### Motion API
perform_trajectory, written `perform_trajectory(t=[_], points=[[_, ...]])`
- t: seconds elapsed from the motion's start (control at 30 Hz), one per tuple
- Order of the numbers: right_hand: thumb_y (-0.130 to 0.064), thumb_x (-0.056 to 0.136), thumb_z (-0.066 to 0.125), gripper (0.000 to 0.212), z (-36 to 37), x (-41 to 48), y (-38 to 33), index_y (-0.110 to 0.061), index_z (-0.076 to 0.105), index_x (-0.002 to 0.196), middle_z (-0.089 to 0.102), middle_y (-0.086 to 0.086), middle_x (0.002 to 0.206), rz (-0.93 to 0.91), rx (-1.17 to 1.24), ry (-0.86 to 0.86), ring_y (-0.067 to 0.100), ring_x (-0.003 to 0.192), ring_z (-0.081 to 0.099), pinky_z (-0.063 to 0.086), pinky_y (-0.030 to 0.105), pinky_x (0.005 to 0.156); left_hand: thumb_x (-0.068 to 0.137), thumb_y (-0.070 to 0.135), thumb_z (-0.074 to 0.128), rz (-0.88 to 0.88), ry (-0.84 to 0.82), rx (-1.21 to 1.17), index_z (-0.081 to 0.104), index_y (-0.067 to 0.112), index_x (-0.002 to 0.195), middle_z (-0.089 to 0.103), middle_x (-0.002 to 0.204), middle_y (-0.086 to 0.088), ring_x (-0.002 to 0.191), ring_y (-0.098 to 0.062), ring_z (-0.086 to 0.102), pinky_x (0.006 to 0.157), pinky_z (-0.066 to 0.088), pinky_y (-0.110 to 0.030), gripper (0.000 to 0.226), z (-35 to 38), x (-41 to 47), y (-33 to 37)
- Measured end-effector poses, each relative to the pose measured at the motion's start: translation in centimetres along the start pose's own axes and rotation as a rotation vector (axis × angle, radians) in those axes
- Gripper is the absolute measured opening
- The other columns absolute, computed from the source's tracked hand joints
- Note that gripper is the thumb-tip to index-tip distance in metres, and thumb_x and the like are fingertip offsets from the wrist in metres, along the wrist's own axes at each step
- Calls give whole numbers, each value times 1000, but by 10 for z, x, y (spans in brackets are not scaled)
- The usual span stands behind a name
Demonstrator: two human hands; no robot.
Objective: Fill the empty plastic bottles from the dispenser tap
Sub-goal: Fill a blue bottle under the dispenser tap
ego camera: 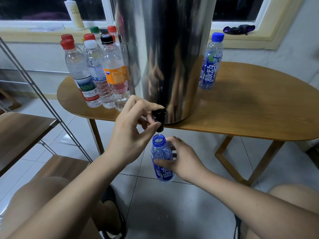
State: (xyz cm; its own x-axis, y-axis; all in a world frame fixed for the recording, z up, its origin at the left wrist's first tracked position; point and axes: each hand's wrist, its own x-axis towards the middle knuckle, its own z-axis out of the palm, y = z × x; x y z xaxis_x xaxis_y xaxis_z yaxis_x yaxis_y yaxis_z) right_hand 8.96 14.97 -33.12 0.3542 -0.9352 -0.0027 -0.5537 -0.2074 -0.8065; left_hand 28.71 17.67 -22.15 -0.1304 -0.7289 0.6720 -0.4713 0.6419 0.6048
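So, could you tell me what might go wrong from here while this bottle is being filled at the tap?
1. The stream from the tap is thin and the blue bottle has a narrow mouth. As the right hand holds it in mid-air, a small drift could send water onto the tiled floor.
2. The right hand covers much of the bottle, so the level may be hard to judge, and it could overflow before the left hand closes the tap.

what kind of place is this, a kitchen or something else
Most likely a room in a home or dorm rather than a fitted kitchen: a tall stainless steel dispenser drum and capped clear plastic bottles stand on an oval wooden table, over a pale tiled floor, beside a cream-framed window sill.
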Motion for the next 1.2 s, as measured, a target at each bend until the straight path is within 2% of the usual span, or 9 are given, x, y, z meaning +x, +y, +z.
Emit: perform_trajectory(t=[0.83, 1.03, 1.2], points=[[-53, 80, 92, 64, 2, 2, 1, -41, 53, 129, 66, -19, 132, 11, 77, 7, 7, 120, 65, 63, 40, 100, 91, -10, 80, 1, -7, 6, 67, 24, 124, 56, 107, -10, 89, -23, 64, 71, 52, -28, 49, -1, 0, 2], [-52, 80, 93, 62, 0, 2, -3, -42, 55, 129, 66, -22, 130, -4, 93, 22, 2, 118, 64, 61, 32, 98, 91, -10, 80, 4, -7, 13, 67, 24, 124, 56, 107, -9, 88, -23, 64, 70, 52, -28, 49, -1, 0, 1], [-52, 81, 92, 64, 1, 3, -3, -41, 54, 131, 66, -22, 130, -6, 83, 26, 1, 117, 64, 60, 30, 98, 91, -10, 80, 4, -4, 8, 67, 23, 124, 56, 106, -9, 88, -23, 64, 70, 51, -28, 48, -1, 0, 1]])
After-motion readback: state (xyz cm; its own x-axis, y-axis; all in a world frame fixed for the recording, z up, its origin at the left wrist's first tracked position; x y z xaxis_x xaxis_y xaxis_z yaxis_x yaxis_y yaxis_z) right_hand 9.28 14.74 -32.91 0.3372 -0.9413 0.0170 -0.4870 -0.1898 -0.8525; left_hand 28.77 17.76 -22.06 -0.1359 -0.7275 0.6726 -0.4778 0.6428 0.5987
